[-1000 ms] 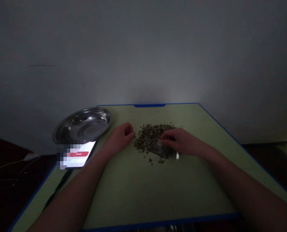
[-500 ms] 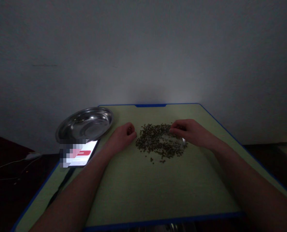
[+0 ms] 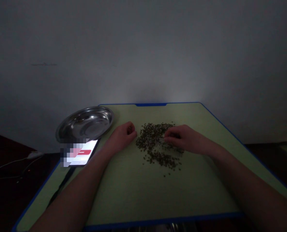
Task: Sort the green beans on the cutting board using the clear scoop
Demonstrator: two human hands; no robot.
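Small dark grains lie scattered in a patch at the middle of the light green table. Just left of the patch rests my left hand, its fingers curled in; what they hold, if anything, is too small to make out. Over the right part of the grains is my right hand, thumb and fingers pinched together at the patch. Whatever is between those fingertips cannot be made out. Paler, thinly covered table surface shows beside the right fingertips.
A shiny metal basin stands at the table's back left. Below it lies a phone with a lit screen, beside a dark strap. A grey wall rises behind the table. White cables show at the far left.
My right hand has moved left and slightly nearer to me over the grains. Some grains have spread toward the front edge. My left hand has stayed in place.
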